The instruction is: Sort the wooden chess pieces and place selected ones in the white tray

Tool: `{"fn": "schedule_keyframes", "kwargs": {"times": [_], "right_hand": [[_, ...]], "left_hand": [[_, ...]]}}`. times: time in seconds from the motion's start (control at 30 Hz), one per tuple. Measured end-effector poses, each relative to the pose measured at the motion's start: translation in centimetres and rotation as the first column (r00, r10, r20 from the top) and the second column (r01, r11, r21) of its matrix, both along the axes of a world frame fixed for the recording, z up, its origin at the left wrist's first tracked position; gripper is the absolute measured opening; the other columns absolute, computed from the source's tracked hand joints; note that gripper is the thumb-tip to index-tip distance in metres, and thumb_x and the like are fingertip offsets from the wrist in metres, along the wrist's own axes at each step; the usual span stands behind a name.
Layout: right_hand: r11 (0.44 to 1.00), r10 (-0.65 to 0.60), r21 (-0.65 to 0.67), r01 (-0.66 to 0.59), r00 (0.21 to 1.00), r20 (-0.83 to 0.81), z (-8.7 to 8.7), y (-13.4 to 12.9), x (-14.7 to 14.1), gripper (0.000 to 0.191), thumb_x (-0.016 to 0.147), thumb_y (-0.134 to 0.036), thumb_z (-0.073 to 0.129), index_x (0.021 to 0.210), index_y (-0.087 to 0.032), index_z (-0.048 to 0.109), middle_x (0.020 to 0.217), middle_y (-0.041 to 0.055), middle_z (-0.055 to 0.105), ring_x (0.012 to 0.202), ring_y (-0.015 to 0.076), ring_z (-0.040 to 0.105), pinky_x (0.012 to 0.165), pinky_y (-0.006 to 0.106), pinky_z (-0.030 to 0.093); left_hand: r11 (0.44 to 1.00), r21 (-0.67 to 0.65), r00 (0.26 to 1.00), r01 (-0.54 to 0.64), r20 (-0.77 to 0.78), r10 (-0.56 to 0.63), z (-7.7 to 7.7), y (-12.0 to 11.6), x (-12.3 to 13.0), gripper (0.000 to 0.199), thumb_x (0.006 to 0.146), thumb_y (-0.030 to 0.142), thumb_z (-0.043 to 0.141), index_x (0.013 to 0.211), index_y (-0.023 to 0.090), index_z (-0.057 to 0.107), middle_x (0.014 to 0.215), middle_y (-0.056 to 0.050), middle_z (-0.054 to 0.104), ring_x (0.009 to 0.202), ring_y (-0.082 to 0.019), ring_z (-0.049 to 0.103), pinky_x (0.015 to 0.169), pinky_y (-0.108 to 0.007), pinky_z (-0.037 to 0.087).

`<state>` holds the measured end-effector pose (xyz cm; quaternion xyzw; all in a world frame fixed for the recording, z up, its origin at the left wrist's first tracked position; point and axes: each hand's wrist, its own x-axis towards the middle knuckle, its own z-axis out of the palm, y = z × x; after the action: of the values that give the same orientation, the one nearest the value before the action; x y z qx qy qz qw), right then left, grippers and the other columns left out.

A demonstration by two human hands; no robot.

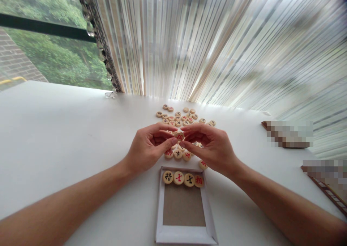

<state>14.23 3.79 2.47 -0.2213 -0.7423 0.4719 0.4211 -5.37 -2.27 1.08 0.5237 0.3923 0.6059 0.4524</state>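
Note:
A round wooden Chinese chess piece (179, 136) with a red character is held up between both hands, above the loose pieces. My left hand (151, 144) pinches it from the left with thumb and fingers. From the other side, my right hand (211, 144) closes its thumb and fingertips on the same piece. Nearer to me lies a shallow white box (159, 210) with a brown bottom. Along its far side sits a row of several pieces, among them a black-marked one (168, 177) at the left end and a red-marked one (199, 181) at the right.
Several loose chess pieces (178, 123) are spread beyond and beneath my hands on the white table (81, 137). One red-marked piece (202, 164) lies by the box's far right corner. Two brown-edged objects (273, 134), partly blurred out, are at the right. A string curtain (173, 39) hangs behind.

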Motion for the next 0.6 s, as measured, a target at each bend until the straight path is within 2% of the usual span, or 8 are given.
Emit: {"fn": "schedule_keyframes", "kwargs": {"times": [0.13, 0.23, 0.37, 0.6], "right_hand": [[1.000, -0.008, 0.030, 0.008, 1.000, 0.019, -0.03, 0.00, -0.02, 0.025, 0.084, -0.018, 0.087, 0.107, -0.018, 0.078, 0.093, 0.0048, 0.081, 0.079, 0.0155, 0.077, 0.074, 0.026, 0.066], [1.000, -0.009, 0.014, 0.009, 1.000, 0.017, 0.02, 0.06, 0.02, 0.029, 0.080, -0.020, 0.091, 0.107, -0.018, 0.079, 0.093, 0.0050, 0.081, 0.080, 0.0161, 0.078, 0.075, 0.027, 0.066], [0.998, 0.016, -0.058, -0.016, 1.000, -0.002, 0.14, 0.21, 0.02, 0.034, 0.077, -0.025, 0.094, 0.107, -0.018, 0.081, 0.091, 0.0051, 0.082, 0.079, 0.0166, 0.078, 0.076, 0.027, 0.067], [0.976, 0.048, -0.212, -0.048, 0.999, -0.002, 0.46, 0.35, -0.06, 0.038, 0.072, -0.032, 0.098, 0.105, -0.019, 0.084, 0.092, 0.0079, 0.084, 0.082, 0.0209, 0.080, 0.078, 0.032, 0.068]], "left_hand": [[1.000, -0.007, 1.000, 0.022, -0.005, -0.022, -0.15, 0.04, -0.03, 0.024, 0.085, 0.020, 0.085, 0.107, 0.013, 0.078, 0.086, -0.007, 0.084, 0.060, -0.010, 0.072, 0.057, -0.018, 0.061], [0.999, -0.016, 0.999, 0.039, 0.004, -0.039, -0.16, 0.05, -0.07, 0.029, 0.082, 0.020, 0.088, 0.109, 0.013, 0.079, 0.085, -0.007, 0.084, 0.062, -0.011, 0.073, 0.059, -0.018, 0.062], [0.998, -0.027, 0.998, 0.049, 0.030, -0.048, -0.01, 0.09, -0.06, 0.036, 0.076, 0.019, 0.093, 0.109, 0.013, 0.081, 0.085, -0.007, 0.084, 0.064, -0.012, 0.074, 0.060, -0.018, 0.062], [0.999, -0.041, 1.000, 0.027, 0.005, -0.027, 0.09, 0.18, 0.00, 0.035, 0.076, 0.027, 0.093, 0.106, 0.012, 0.083, 0.083, -0.009, 0.083, 0.063, -0.013, 0.073, 0.058, -0.019, 0.061]]}}
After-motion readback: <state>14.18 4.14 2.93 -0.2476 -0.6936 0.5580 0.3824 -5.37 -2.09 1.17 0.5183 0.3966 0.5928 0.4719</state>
